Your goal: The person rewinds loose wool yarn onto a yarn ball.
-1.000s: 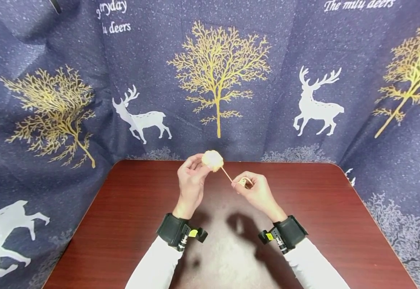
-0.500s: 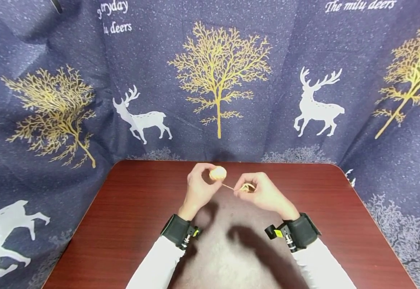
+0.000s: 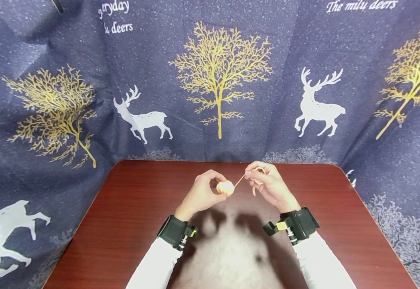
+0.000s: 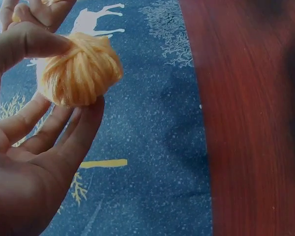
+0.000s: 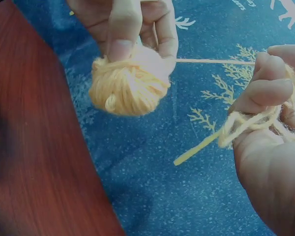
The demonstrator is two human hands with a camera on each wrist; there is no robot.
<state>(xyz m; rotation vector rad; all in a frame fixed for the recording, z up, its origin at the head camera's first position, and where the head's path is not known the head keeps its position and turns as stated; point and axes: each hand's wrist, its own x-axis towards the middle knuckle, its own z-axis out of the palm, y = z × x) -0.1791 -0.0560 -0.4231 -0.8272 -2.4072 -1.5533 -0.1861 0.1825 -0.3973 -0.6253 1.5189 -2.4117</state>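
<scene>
A small yellow ball of yarn [image 5: 130, 88] is held by my left hand [image 3: 203, 192], thumb on one side and fingertips on the other. In the left wrist view the wound strands of the ball [image 4: 81, 73] show clearly. From it a taut strand of yarn [image 5: 211, 61] runs across to my right hand [image 3: 267, 182], which pinches it. Loose loops of yarn [image 5: 250, 123] lie in the right palm, and a short end hangs out below the fingers. Both hands are above the table.
The reddish-brown table [image 3: 134, 200] has a pale, brightly lit patch in front of me. Behind it hangs a dark blue cloth [image 3: 231, 144] printed with trees and deer. A black band with a small camera [image 3: 175, 233] sits on each wrist.
My left hand has brought the yarn ball down and to the right, turning it. The right hand has moved a little right and up, and a loose yarn end now dangles from it.
</scene>
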